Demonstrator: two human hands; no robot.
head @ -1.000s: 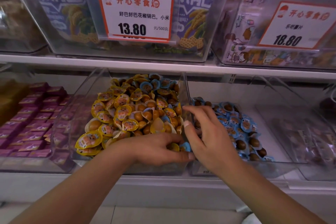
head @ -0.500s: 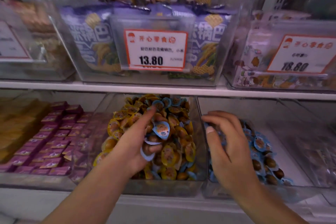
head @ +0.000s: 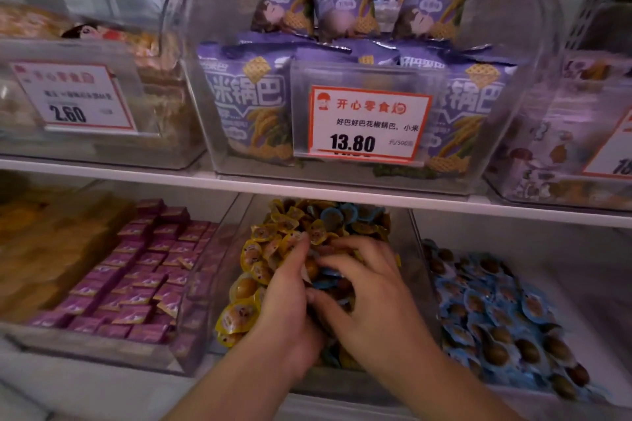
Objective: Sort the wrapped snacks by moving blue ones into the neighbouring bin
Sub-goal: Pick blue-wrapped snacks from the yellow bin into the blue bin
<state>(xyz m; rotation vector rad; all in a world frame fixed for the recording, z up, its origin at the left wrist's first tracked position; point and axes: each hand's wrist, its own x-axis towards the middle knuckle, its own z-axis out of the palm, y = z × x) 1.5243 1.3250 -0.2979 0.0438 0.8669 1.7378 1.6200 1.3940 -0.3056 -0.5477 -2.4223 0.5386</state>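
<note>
Both hands are buried in the mixed bin [head: 236,215], the clear tub under the 13.80 price tag [head: 367,123], and that bin serves as the landmark here. The left hand [head: 284,304] curls its fingers [head: 301,243] into the pile, and the right hand [head: 372,290] spreads curved fingers [head: 337,263] over the same spot. Blue snacks [head: 325,284] show between the 2 hands, touching both. Whether either hand has actually clamped on a wrapper cannot be told, since the fingertips are hidden in the heap. More blue snacks lie at the back of the mixed bin, among the yellow snacks [head: 239,314] that fill its left side.

The blue bin [head: 424,232] stands directly right of the mixed bin, sharing a wall, and already holds many blue pieces.

Risks, as a judgement: the wrappers are small, slick and tangled, so a scoop could carry yellow pieces along and spoil the sort. A loose pinch could drop a piece over the mixed bin's low front edge. Digging with 2 hands may also bury blue pieces deeper, under the yellow ones. The purple packets [head: 136,284] in the tub left of the mixed bin are near enough to catch a stray.
</note>
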